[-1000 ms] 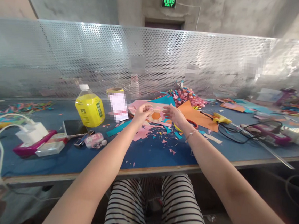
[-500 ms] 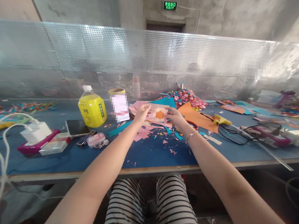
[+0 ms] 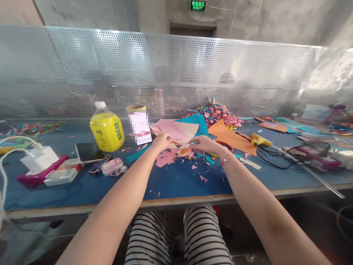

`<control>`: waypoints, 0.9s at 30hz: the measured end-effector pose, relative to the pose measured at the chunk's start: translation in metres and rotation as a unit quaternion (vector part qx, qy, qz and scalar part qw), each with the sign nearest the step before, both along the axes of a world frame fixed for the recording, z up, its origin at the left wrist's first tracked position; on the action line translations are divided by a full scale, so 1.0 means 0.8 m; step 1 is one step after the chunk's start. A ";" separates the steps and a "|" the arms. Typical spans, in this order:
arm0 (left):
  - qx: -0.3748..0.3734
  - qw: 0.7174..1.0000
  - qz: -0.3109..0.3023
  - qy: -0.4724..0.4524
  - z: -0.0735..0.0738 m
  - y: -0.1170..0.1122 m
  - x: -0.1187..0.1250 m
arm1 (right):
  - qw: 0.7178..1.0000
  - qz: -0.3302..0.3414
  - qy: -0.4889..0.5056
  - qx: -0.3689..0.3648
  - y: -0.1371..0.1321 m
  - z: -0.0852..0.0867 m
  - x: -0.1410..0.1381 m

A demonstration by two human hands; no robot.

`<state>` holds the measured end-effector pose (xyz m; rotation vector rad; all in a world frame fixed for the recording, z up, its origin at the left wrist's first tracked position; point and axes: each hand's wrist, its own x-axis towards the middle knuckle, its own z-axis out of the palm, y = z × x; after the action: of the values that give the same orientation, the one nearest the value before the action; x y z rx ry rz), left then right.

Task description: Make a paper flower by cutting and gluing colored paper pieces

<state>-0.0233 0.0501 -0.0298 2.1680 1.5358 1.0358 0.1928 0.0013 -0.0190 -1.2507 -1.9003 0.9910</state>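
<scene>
My right hand (image 3: 202, 144) is closed, its fingertips pinching a small cream paper piece with an orange centre (image 3: 184, 151). The piece tilts low over the scraps. My left hand (image 3: 161, 141) is to its left, fingers drawn together near the lower edge of a pink paper sheet (image 3: 175, 129). What those fingers hold, if anything, is hidden. Under and in front of both hands lie pink paper scraps (image 3: 165, 158). A blue paper sheet (image 3: 204, 126) lies behind the pink one. Orange-red scissor handles (image 3: 225, 145) show beside my right wrist.
On the left stand a yellow drink bottle (image 3: 107, 129), a phone (image 3: 88, 152) and a purple power strip (image 3: 41, 174) with white cables. To the right are orange paper (image 3: 240, 141), a yellow glue gun (image 3: 260, 140) and its black cord. A perforated metal screen (image 3: 187, 75) borders the back.
The cream piece with the orange centre has come down and tilted; earlier it was held up between both hands. Both hands have lowered slightly, uncovering more of the pink sheet.
</scene>
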 end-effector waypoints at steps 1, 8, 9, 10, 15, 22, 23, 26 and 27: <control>0.006 1.000 -0.010 0.020 0.001 -0.001 0.003 | 0.995 -0.015 -0.076 0.057 0.001 -0.001 0.002; 0.019 0.980 -0.117 0.158 0.005 -0.013 0.018 | 0.921 -0.119 -0.299 0.220 0.017 -0.009 0.010; 0.018 0.977 -0.136 0.165 0.005 -0.014 0.020 | 0.916 -0.111 -0.321 0.216 0.018 -0.011 0.011; 0.018 0.974 -0.153 0.169 0.004 -0.016 0.022 | 0.913 -0.101 -0.337 0.206 0.019 -0.013 0.011; 0.012 0.962 -0.220 0.159 0.003 -0.021 0.029 | 0.930 -0.083 -0.326 0.147 0.018 -0.015 0.008; 0.010 0.969 -0.178 0.172 0.006 -0.022 0.029 | 0.929 -0.084 -0.330 0.142 0.017 -0.016 0.004; 0.012 0.971 -0.157 0.179 0.007 -0.022 0.028 | 0.930 -0.079 -0.329 0.145 0.018 -0.017 0.004; 0.015 0.973 -0.076 0.216 0.009 -0.022 0.020 | 0.926 -0.067 -0.337 0.158 0.022 -0.019 0.004; 0.010 0.972 -0.046 0.230 0.010 -0.021 0.016 | 0.923 -0.063 -0.343 0.163 0.022 -0.020 0.005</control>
<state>-0.0105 0.0335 -0.0219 2.5947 1.5858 0.5418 0.1964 0.0192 -0.0346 -1.6138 -2.3275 0.1332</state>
